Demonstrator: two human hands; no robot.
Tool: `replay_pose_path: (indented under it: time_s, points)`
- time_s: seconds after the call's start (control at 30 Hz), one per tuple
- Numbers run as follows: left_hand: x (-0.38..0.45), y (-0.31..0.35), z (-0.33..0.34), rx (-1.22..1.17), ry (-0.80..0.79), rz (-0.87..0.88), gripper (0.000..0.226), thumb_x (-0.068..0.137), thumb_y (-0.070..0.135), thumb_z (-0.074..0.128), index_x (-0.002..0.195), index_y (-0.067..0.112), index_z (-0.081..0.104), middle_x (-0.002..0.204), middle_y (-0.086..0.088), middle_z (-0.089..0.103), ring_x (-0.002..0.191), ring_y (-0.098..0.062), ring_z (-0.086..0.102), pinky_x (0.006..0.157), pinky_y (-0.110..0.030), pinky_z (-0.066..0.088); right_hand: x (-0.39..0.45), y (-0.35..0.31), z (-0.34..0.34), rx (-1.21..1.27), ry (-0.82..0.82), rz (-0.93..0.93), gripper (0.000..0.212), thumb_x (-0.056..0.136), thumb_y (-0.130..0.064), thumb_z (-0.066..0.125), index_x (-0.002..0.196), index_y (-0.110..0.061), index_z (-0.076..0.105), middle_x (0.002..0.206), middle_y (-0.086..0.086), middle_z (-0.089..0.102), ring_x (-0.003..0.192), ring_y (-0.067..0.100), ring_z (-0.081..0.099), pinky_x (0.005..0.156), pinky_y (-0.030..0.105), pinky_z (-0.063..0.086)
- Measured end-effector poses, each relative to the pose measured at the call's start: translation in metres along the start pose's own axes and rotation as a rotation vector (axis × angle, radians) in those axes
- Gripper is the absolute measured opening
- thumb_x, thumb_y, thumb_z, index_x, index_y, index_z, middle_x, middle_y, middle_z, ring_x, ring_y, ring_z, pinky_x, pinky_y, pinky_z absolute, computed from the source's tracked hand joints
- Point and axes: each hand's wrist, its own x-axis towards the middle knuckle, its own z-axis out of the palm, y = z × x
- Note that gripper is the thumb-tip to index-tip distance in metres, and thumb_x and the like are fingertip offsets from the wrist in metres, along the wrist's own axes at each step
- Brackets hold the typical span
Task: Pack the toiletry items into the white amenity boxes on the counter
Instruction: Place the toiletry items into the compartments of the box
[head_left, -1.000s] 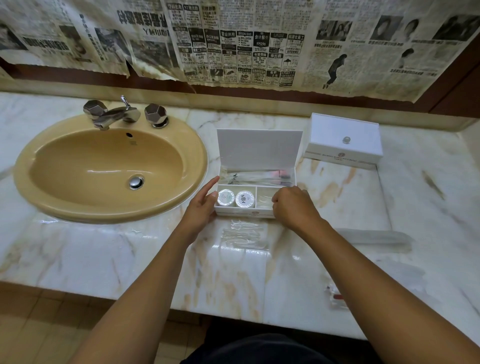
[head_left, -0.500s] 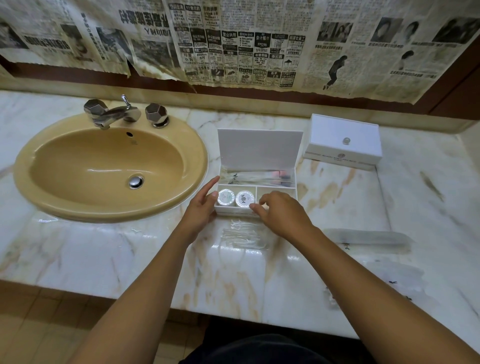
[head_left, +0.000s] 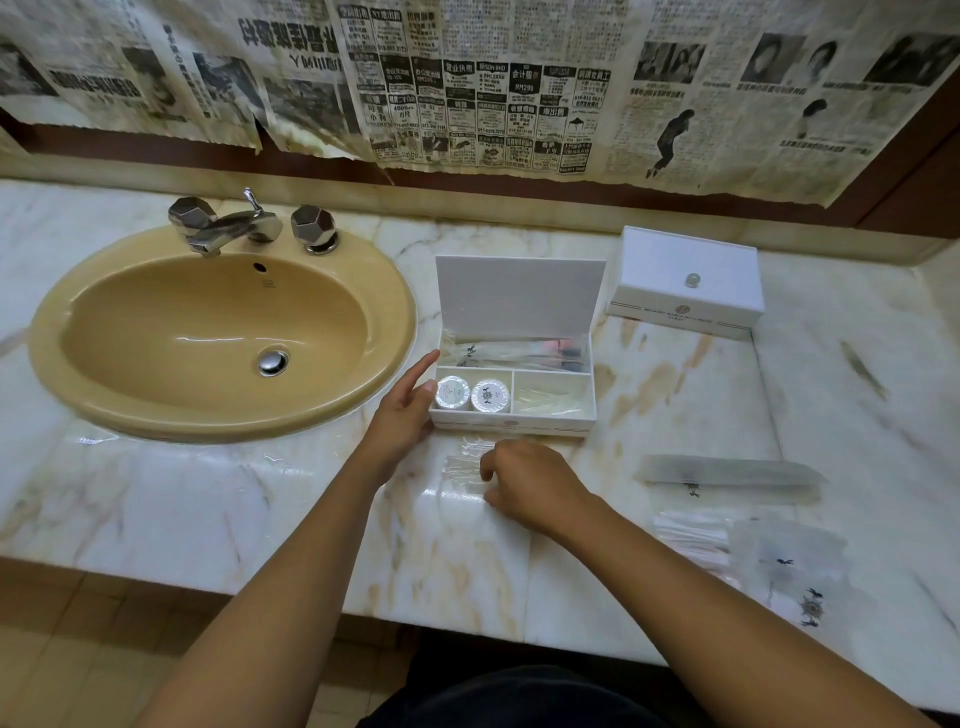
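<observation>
An open white amenity box (head_left: 511, 423) stands mid-counter with its lid (head_left: 519, 296) upright. Its back compartment holds long toothbrush packets (head_left: 519, 351). The front left one holds two round white items (head_left: 470, 395), and the front right one holds clear packets (head_left: 550, 401). My left hand (head_left: 402, 421) lies flat against the box's left side with its fingers straight. My right hand (head_left: 535, 486) is just in front of the box, fingers curled onto a small pile of clear packets (head_left: 462, 467) lying on the marble. A second white box (head_left: 685, 275) sits shut at the back right.
A long frosted packet (head_left: 727, 470) and several more frosted and clear packets (head_left: 789, 561) lie to the right, near the counter's front edge. A tan sink (head_left: 218, 332) with a chrome faucet (head_left: 228, 223) fills the left. Newspaper covers the wall behind.
My right hand has left the box's front right compartment and drawn back toward me, down onto the clear packets on the counter. My left hand has stayed at the box's side.
</observation>
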Motion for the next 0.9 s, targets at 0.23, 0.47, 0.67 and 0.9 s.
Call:
replay_pose_path:
  time_s: [0.23, 0.47, 0.67, 0.9]
  points:
    - [0.001, -0.001, -0.001, 0.008, 0.001, 0.000, 0.038, 0.104, 0.029, 0.044, 0.120, 0.062, 0.052, 0.085, 0.019, 0.042, 0.083, -0.003, 0.043, 0.074, -0.018, 0.044, -0.001, 0.003, 0.015, -0.090, -0.006, -0.017, 0.023, 0.081, -0.001, 0.053, 0.099, -0.009, 0.065, 0.102, 0.008, 0.062, 0.095, 0.030, 0.058, 0.072, 0.032, 0.041]
    - [0.001, -0.002, -0.001, 0.003, 0.007, -0.001, 0.039, 0.104, 0.030, 0.045, 0.117, 0.066, 0.054, 0.086, 0.018, 0.042, 0.097, -0.014, 0.041, 0.077, -0.024, 0.043, -0.004, -0.001, 0.014, -0.099, 0.030, -0.037, 0.017, 0.083, 0.000, 0.047, 0.089, -0.006, 0.061, 0.097, 0.011, 0.059, 0.091, 0.031, 0.056, 0.064, 0.030, 0.028]
    - [0.002, -0.003, -0.001, 0.005, 0.007, 0.002, 0.038, 0.103, 0.032, 0.045, 0.120, 0.065, 0.053, 0.090, 0.015, 0.043, 0.100, -0.016, 0.041, 0.082, -0.029, 0.042, -0.002, -0.006, 0.012, 0.005, 0.134, -0.039, 0.017, 0.091, -0.009, 0.043, 0.096, -0.006, 0.060, 0.102, 0.009, 0.054, 0.094, 0.029, 0.051, 0.064, 0.030, 0.029]
    - [0.002, -0.002, -0.001, -0.003, 0.005, 0.004, 0.039, 0.104, 0.030, 0.045, 0.118, 0.064, 0.054, 0.089, 0.016, 0.045, 0.098, -0.016, 0.042, 0.077, -0.024, 0.043, 0.000, -0.013, -0.005, 0.151, 0.267, -0.043, 0.012, 0.096, -0.018, 0.044, 0.096, -0.012, 0.054, 0.095, 0.006, 0.058, 0.084, 0.029, 0.056, 0.065, 0.037, 0.043]
